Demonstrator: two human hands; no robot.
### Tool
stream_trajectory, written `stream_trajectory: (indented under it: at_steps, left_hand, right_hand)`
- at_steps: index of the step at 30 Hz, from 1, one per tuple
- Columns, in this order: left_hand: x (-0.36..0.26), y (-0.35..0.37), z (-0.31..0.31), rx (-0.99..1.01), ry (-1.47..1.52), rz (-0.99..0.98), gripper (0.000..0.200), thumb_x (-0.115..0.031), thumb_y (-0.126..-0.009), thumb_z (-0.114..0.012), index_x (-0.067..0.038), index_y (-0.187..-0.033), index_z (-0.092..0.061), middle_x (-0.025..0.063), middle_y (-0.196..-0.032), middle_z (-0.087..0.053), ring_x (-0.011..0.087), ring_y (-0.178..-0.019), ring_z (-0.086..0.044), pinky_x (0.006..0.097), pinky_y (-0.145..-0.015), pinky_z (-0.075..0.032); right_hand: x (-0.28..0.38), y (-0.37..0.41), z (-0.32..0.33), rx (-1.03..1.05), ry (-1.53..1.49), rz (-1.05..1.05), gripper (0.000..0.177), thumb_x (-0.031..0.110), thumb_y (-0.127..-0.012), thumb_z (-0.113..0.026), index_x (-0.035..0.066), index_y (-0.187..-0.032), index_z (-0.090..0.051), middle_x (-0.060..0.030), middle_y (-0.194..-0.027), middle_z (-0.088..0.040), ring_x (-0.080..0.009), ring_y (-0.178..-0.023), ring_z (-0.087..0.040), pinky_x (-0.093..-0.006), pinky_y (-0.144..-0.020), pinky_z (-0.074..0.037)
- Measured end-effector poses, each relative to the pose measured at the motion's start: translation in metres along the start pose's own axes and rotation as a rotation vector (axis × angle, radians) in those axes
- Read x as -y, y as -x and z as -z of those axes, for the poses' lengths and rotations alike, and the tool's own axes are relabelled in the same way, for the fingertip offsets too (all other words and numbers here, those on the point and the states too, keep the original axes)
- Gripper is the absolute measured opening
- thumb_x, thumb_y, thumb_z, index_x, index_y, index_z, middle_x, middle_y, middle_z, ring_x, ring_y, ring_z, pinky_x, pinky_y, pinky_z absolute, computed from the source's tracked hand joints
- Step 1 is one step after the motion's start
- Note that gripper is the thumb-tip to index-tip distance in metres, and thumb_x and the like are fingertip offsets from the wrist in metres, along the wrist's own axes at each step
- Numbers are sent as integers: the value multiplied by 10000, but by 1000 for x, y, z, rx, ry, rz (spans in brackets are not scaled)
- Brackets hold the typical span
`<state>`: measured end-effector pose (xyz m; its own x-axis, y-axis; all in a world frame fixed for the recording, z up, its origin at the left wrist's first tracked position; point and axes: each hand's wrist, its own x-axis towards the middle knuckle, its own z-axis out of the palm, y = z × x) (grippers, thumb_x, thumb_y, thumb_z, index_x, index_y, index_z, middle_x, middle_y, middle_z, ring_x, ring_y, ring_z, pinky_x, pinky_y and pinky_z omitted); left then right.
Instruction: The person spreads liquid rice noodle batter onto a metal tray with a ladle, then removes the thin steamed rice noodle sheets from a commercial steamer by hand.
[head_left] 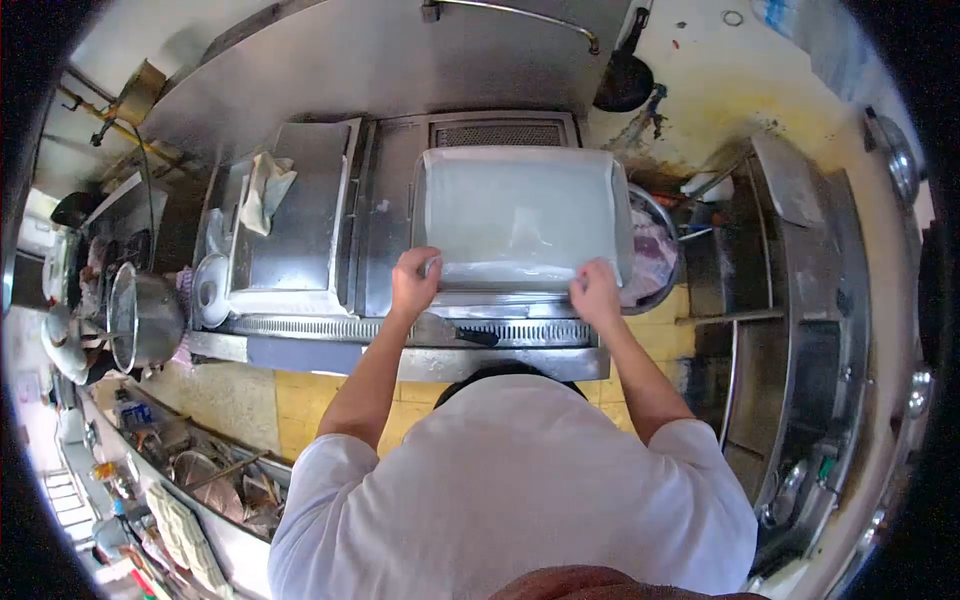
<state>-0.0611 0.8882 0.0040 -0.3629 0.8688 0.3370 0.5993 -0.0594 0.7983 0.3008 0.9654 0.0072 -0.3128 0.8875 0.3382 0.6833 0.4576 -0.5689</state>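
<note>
In front of me on the steel counter (385, 205) lies a large rectangular tray (423, 210), with a translucent whitish plastic sheet (520, 205) spread over it. My left hand (413, 278) is closed at the sheet's near left corner, fingers pinching its edge. At the near right corner my right hand (597, 292) is likewise closed on the edge of the sheet. Between my arms, a cleaver-like tool with a black handle (478, 337) lies on the slotted front strip. What is under the sheet cannot be made out.
To the right, partly behind the tray, stands a metal bowl of raw meat (652, 255). A cloth (266, 192) lies on a steel tray (298, 240) to the left, beside a round lid (211, 290). A large pot (148, 318) is farther left. A black pan (623, 80) hangs behind.
</note>
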Motion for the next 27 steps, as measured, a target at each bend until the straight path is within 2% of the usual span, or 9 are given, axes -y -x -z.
stream_trajectory:
  at_steps: [3, 6, 10, 13, 17, 19, 20, 22, 27]
  left_hand:
    - [-20, 34, 10, 8, -55, -26, 127, -91, -838, -731, -58, -960, -739, 148, -1034, -725, 330, -1031, -663, 421, -912, -522]
    - [-43, 79, 9, -30, -153, 13, 143, -55, -828, -726, -52, -971, -734, 144, -1044, -721, 344, -1052, -656, 422, -934, -518]
    - [-59, 136, 18, -77, -134, 166, 131, -36, -810, -727, -58, -938, -740, 148, -1076, -711, 350, -1054, -649, 427, -937, -519]
    - [-64, 167, 32, -116, -181, 267, 121, -50, -815, -726, -55, -936, -736, 136, -1084, -707, 338, -1074, -644, 425, -952, -514]
    - [-64, 200, 58, -192, -203, 452, 123, -127, -859, -707, -55, -956, -731, 137, -1112, -697, 335, -1084, -640, 427, -971, -508]
    - [-57, 216, 69, -260, -171, 492, 129, -131, -865, -703, -56, -966, -728, 137, -1113, -697, 336, -1085, -639, 428, -971, -508]
    - [-53, 225, 76, -268, -136, 510, 134, -135, -870, -700, -56, -976, -726, 137, -1114, -698, 338, -1086, -639, 429, -972, -508]
    - [-46, 243, 94, -336, -160, 538, 138, -137, -875, -697, -57, -985, -722, 139, -1118, -697, 342, -1087, -638, 429, -976, -509]
    - [-40, 289, 166, -418, -205, 530, 159, -178, -881, -702, -65, -991, -725, 143, -1128, -693, 352, -1096, -634, 428, -980, -513]
  right_hand:
    - [23, 18, -29, 96, -40, 182, 153, 98, -797, -631, 37, -937, -642, -157, -941, -605, -390, -970, -570, -510, -846, -463]
    - [56, 13, -43, 283, -65, 263, 269, 134, -826, -648, 11, -1066, -650, -167, -1059, -640, -377, -1056, -575, -492, -937, -464]
    - [85, 2, -71, 394, -186, 419, 362, 153, -833, -661, -4, -1156, -615, -186, -1129, -641, -376, -1093, -578, -486, -970, -462]
    - [104, -16, -81, 696, -5, 365, 467, 187, -841, -685, -44, -1234, -580, -229, -1223, -629, -403, -1171, -568, -470, -1024, -457]
    - [121, -19, -91, 738, 14, 445, 484, 208, -849, -691, -42, -1247, -575, -238, -1239, -626, -407, -1173, -567, -471, -1019, -461]
    - [130, -15, -101, 737, 141, 362, 501, 221, -853, -694, -55, -1254, -572, -252, -1230, -629, -416, -1182, -565, -482, -1033, -450]
    - [141, -16, -102, 748, 143, 422, 501, 221, -853, -694, -55, -1254, -572, -252, -1230, -629, -416, -1182, -565, -482, -1033, -450]
    - [174, -19, -97, 831, 192, 298, 508, 225, -858, -682, -76, -1251, -571, -270, -1258, -615, -427, -1218, -545, -490, -1065, -423]
    - [235, -9, -141, 764, 155, 538, 504, 206, -862, -665, -100, -1254, -580, -294, -1262, -616, -441, -1211, -562, -487, -1066, -433]
